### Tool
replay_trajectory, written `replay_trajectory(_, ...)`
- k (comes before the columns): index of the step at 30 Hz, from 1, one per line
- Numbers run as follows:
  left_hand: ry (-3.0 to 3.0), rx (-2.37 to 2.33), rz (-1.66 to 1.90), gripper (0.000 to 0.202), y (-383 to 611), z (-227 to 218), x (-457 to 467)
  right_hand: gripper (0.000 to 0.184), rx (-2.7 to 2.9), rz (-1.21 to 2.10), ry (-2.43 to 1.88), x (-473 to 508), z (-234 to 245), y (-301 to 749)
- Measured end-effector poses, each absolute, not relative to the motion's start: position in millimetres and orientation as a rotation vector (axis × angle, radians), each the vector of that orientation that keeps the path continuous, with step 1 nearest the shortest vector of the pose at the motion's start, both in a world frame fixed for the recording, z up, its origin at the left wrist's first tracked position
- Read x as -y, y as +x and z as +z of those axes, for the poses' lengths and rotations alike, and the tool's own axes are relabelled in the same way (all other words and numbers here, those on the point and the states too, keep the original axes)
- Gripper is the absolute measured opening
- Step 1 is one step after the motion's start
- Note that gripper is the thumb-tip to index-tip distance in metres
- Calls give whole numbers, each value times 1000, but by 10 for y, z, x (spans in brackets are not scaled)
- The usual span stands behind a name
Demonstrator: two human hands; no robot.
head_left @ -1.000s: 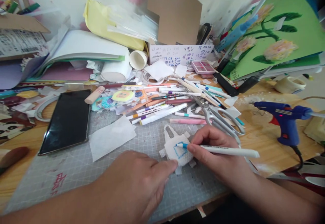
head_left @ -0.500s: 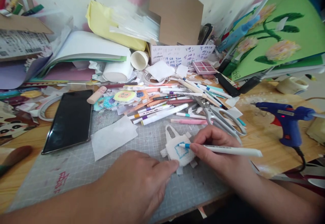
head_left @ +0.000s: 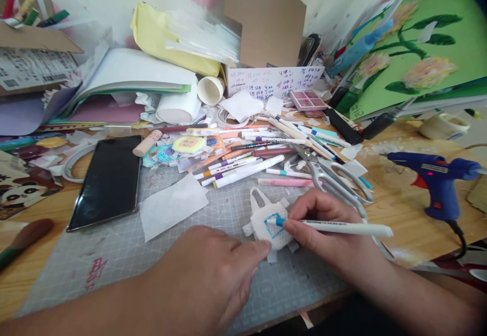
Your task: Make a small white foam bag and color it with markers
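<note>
A small white textured bag shape (head_left: 262,224) with a looped handle lies on the grey cutting mat (head_left: 114,270). Blue marker lines form a rough outline on its front. My left hand (head_left: 209,265) is closed, and one fingertip presses on the bag's lower left edge; its other fingers are curled and partly hidden. Pinched in my right hand (head_left: 323,224) is a white marker (head_left: 346,228) with a blue collar. Its tip rests on or just above the blue outline; I cannot tell which. White tabs stick out from around the bag's edges.
Markers (head_left: 247,171) and grey scissors (head_left: 331,173) lie just behind the bag. A blue glue gun (head_left: 437,178) stands at right, its red light on. At left are a phone (head_left: 108,178), a paper scrap (head_left: 173,206) and a brush (head_left: 32,237).
The marker tip has shifted slightly within the blue outline, and the outline's upper right side looks more filled in. My left hand stays pressed on the bag. The view has moved a little.
</note>
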State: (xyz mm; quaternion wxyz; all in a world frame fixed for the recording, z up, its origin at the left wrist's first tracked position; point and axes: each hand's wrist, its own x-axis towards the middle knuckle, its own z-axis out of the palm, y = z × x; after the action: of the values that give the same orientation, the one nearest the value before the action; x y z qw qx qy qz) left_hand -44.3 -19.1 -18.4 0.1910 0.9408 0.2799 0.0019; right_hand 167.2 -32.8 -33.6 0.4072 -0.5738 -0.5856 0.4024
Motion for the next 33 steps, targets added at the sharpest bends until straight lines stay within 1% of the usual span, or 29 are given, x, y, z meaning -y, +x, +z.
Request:
replay_trajectory(10, 2633, -737, 27, 25, -449, -189, 170, 17, 1441, 1107, -1405, 325, -324, 1676)
replay_trajectory(16, 2622, -735, 34, 24, -454, -199, 170, 17, 1443, 1101, -1418, 307, -289, 1681)
replay_trajectory(33, 2662, -785, 53, 33, -452, -181, 174, 17, 1396, 1159, -1375, 315, -320, 1697)
